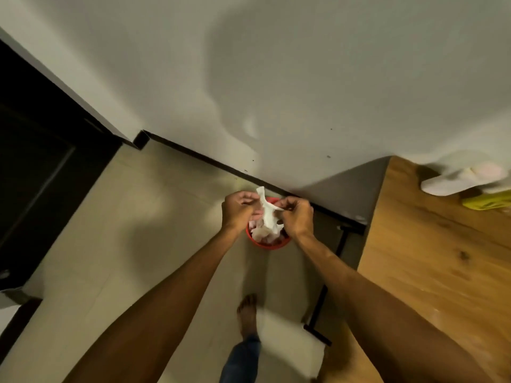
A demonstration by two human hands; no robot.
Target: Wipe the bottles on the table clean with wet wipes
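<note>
The left hand (237, 210) and the right hand (297, 217) each pinched one white wet wipe (266, 214) between them. The wipe hung directly above a red bin (266, 246) containing crumpled wipes, on the floor beside the desk's (428, 258) far left corner.

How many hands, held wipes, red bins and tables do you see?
hands: 2, the left hand and the right hand
wipe pinched by both hands: 1
red bin: 1
wooden table: 1
Total: 5
</note>
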